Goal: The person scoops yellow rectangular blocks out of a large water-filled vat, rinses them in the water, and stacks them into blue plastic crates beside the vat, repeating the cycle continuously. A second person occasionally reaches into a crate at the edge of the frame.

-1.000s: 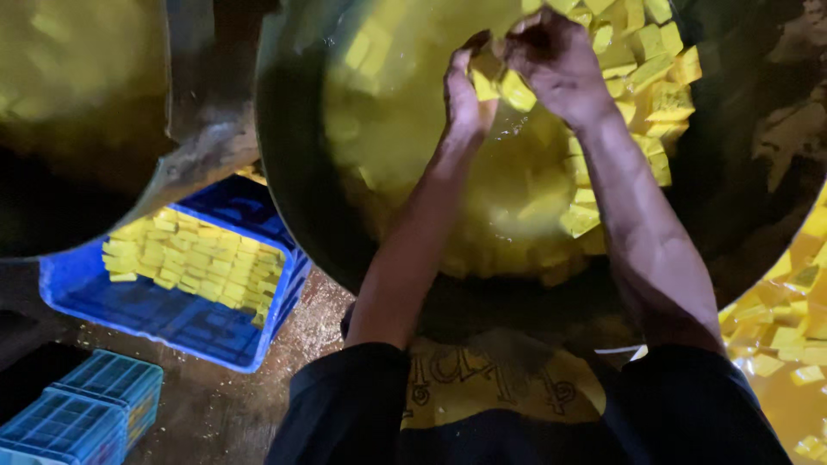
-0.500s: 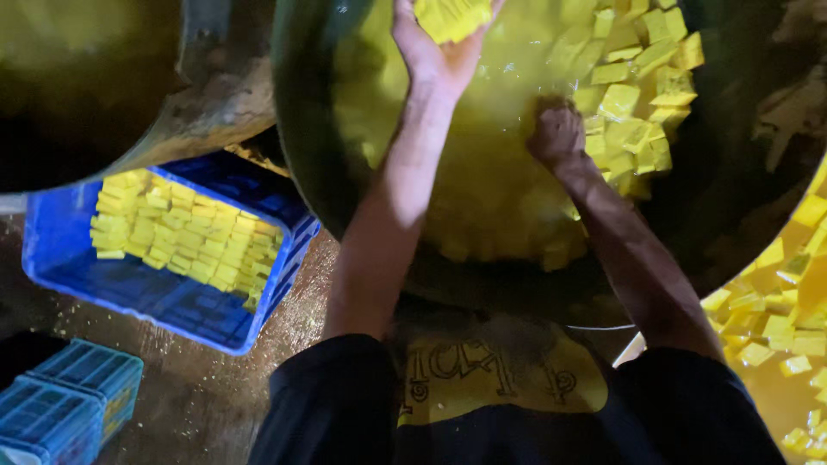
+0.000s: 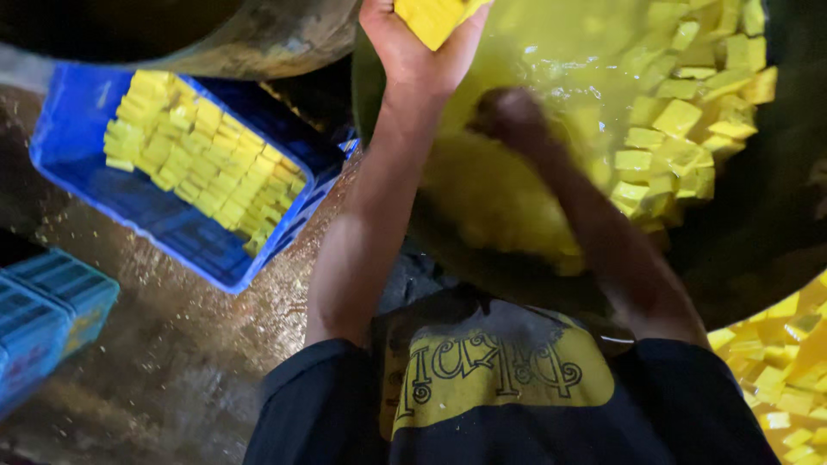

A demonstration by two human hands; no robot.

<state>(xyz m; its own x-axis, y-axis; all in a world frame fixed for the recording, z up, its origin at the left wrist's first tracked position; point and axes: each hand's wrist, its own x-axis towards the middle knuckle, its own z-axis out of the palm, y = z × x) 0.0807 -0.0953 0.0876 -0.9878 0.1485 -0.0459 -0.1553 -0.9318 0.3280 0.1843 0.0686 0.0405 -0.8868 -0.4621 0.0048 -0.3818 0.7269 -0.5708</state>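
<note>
Yellow cube-shaped blocks (image 3: 435,15), a small stack, sit gripped in the left hand (image 3: 413,52), fingers curled round them, raised over the big dark round metal pan (image 3: 775,215) w/ yellow liquid. Right hand (image 3: 510,112) is down in the liquid, blurred; can't tell finger spread. Blue plastic crate (image 3: 155,215) of same blocks lies left, apart.

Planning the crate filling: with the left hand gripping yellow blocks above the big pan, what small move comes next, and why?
Probably swing the left hand leftward to the blue plastic crate: it grips yellow rectangular blocks lifted above the large dark round pan, and the crate, already holding neat rows, has bare floor left.
</note>
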